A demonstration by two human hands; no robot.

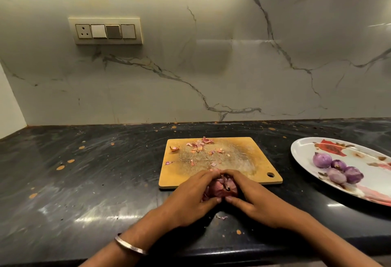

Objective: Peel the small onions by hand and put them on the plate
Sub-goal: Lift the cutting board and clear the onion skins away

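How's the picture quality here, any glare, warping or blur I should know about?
Head view: a bright strip light blows out the top left corner and throws glare patches on the dark countertop; wide-angle distortion bends the counter edge and stretches the plate; both hands, left hand and right hand, shade the onion between them; focus is soft overall, with the peels on the cutting board lacking fine detail.

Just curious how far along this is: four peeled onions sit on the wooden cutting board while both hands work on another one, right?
Not quite. The four peeled onions sit on the flowered plate, not the wooden cutting board, which holds only skin scraps. The head view shows it. Left hand and right hand do work on another onion.
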